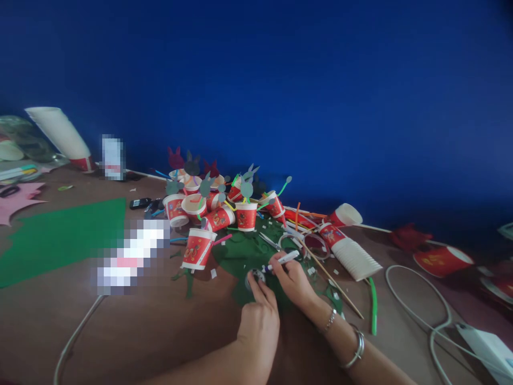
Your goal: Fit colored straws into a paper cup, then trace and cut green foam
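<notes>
Left hand (258, 321): fingertips pin small grey disc (255, 278) to table (160, 331), near front edge.
Right hand (292, 278): grips white marker (282, 260), tip at disc.

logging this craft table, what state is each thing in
left hand, pinching grey disc
right hand, gripping white marker, tip at disc
paper cup stack, lying on its side
front red cup, upright
green felt sheet, lying flat
</notes>
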A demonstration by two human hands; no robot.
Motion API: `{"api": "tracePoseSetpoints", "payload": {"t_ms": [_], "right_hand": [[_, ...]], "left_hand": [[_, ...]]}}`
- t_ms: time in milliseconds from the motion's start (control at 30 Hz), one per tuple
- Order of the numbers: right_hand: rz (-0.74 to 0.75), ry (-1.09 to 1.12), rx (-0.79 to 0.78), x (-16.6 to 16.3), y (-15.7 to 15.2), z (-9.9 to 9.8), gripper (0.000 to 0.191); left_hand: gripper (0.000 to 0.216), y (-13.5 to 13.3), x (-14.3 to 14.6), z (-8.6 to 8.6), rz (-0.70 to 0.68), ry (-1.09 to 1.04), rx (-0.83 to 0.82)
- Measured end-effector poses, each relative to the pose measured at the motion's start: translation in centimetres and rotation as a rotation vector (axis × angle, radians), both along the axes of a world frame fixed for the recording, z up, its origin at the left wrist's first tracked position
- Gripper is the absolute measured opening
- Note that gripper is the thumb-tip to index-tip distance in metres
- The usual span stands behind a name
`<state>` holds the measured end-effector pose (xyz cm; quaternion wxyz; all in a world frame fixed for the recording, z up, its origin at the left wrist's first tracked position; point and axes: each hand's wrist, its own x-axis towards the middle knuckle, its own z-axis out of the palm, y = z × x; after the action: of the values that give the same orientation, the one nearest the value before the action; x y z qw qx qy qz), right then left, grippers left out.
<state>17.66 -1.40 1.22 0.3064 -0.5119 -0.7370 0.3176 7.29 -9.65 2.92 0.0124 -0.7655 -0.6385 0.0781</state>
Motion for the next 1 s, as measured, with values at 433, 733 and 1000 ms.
{"api": "tracePoseSetpoints", "payload": {"t_ms": [433, 733, 1000], "right_hand": [[-0.149, 0.379, -0.118, -0.1, -1.8, -1.2, 0.038], [0.014, 0.130, 0.111, 0.2, -1.8, -0.3, 0.019], [0.013, 0.105, 0.156, 0.3, -1.7, -0.3, 0.012]], "left_hand": [[0.041, 0.6, -0.8, 0.5, -0.030, 0.011, 0.060], [0.018, 3.0, -3.3, 1.9, -0.097, -0.159, 0.065], [0.045, 4.8, -6.7, 2.4, -0.019, -0.164, 0.068]]}}
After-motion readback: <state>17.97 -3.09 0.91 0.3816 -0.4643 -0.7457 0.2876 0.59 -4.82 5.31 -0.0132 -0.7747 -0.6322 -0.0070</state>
